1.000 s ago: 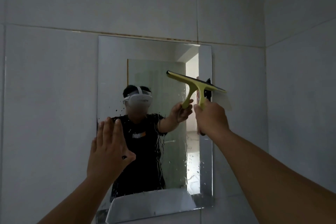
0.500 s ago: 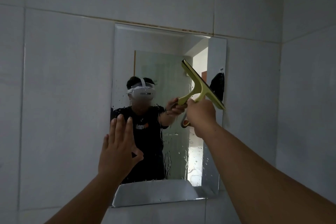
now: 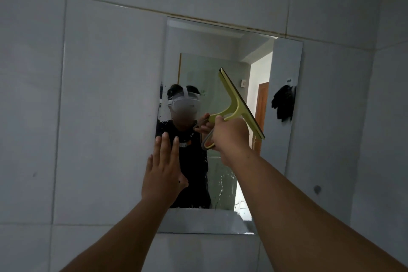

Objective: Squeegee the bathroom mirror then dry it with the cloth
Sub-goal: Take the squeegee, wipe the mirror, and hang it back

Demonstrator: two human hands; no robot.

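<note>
A frameless mirror [image 3: 284, 68] hangs on a wall of large pale grey tiles [image 3: 99, 95]; its top edge lies just under a stained grout line [image 3: 220, 21]. On the tile to the right of the mirror, low down, there is a small dark round spot [image 3: 317, 188]. In the glass one sees the reflection of a person in a dark shirt, a lit doorway with a brown door, and a dark cloth-like thing [image 3: 283, 105] that hangs from a hook on the reflected wall; what it is exactly I cannot tell. Water drops [image 3: 223, 183] and streaks cover the lower part of the mirror and its left edge, while the upper part looks mostly free of drops.

Both forearms cross in front of the lower mirror and hide part of it. The right forearm covers the lower right corner of the glass. The handle of the squeegee [image 3: 237, 104] is mostly hidden inside the fist; only its grey looped end shows below the hand.

The right hand [image 3: 229, 137] is raised in front of the middle of the mirror, its fingers curled tight around the yellow-green squeegee handle. The blade stands steeply, its top end tilted to the left and its lower end to the right, over the right half of the glass. Whether the rubber edge touches the glass I cannot tell.

The left hand [image 3: 162, 172] is held up flat near the left edge of the mirror, fingers straight and together, pointing upward, thumb out to the right. It holds nothing. Whether its palm touches the glass cannot be seen.
</note>
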